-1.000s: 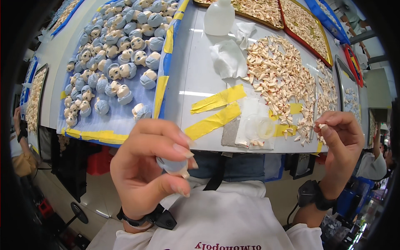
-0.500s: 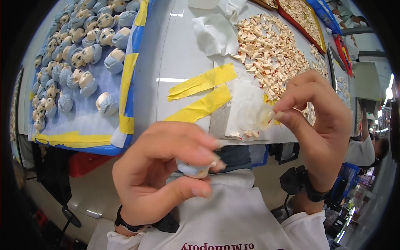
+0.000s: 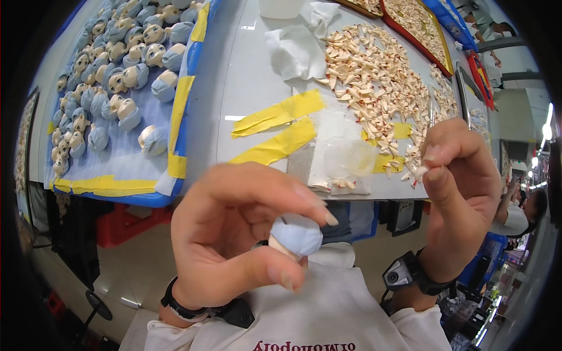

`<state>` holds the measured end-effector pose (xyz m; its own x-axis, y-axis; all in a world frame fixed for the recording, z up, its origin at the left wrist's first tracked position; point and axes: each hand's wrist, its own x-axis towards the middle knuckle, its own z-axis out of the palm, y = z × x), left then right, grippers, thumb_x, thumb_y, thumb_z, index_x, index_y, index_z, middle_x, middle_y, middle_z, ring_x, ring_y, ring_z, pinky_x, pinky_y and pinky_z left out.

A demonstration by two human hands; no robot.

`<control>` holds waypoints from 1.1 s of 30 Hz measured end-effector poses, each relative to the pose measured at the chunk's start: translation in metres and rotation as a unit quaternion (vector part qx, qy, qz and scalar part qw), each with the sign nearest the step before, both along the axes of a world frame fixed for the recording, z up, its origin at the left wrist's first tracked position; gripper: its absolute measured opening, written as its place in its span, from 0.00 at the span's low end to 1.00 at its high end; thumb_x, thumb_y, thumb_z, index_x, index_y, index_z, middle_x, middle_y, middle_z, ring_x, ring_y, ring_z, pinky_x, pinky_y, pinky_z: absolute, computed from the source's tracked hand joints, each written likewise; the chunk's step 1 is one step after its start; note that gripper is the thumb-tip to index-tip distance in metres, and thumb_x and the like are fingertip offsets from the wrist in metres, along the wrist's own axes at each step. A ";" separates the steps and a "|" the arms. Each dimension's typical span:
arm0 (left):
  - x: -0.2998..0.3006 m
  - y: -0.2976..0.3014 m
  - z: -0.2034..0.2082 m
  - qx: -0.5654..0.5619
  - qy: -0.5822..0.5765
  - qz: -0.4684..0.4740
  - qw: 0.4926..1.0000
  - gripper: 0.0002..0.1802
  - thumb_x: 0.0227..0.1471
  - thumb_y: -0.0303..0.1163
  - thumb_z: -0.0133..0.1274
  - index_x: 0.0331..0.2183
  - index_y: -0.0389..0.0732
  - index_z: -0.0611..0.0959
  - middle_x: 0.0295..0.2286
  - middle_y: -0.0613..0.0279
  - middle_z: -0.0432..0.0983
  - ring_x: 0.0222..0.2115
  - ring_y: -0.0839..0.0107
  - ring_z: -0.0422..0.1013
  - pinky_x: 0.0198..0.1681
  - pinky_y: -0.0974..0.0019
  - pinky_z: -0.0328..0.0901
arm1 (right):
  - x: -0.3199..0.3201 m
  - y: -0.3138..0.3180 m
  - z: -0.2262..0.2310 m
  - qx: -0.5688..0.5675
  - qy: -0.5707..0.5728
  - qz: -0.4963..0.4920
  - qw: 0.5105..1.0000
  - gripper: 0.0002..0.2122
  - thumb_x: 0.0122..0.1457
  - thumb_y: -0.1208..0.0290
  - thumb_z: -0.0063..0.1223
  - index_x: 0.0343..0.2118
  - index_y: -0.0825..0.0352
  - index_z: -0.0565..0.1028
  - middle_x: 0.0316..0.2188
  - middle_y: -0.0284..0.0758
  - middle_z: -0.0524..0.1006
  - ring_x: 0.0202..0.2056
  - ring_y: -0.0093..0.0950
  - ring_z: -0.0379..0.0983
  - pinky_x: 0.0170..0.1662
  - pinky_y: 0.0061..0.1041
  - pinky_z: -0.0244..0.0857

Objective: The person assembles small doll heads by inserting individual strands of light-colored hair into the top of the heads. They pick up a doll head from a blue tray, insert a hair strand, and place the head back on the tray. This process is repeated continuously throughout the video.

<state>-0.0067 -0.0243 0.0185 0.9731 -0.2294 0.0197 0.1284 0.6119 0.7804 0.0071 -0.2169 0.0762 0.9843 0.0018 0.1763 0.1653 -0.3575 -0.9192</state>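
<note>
Centrally, the left hand (image 3: pixel 234 240) pinches a small doll head (image 3: pixel 294 237) between thumb and fingers, held up before the chest: pale blue hair cap, cream face turned downward. The right hand (image 3: pixel 459 193) nips a tiny cream, red-tipped piece (image 3: pixel 419 173) at its fingertips, near the table (image 3: pixel 234 82) edge.

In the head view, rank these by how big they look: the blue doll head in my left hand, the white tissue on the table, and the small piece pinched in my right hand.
1. white tissue
2. blue doll head, though it sits nearer the camera, so its true size against the tissue is unsure
3. small piece at the right hand's fingertips, clearly smallest
</note>
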 end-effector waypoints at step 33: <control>0.000 -0.005 0.005 0.271 -0.321 -0.025 0.907 0.17 0.34 0.19 0.58 0.32 0.31 0.74 0.32 0.49 0.65 0.25 0.66 0.71 0.29 0.71 0.68 | -0.032 0.013 -0.024 -0.041 -0.158 0.109 0.981 0.12 0.40 0.82 0.56 0.28 0.62 0.67 0.23 0.32 0.63 0.21 0.18 0.58 0.24 0.14 0.54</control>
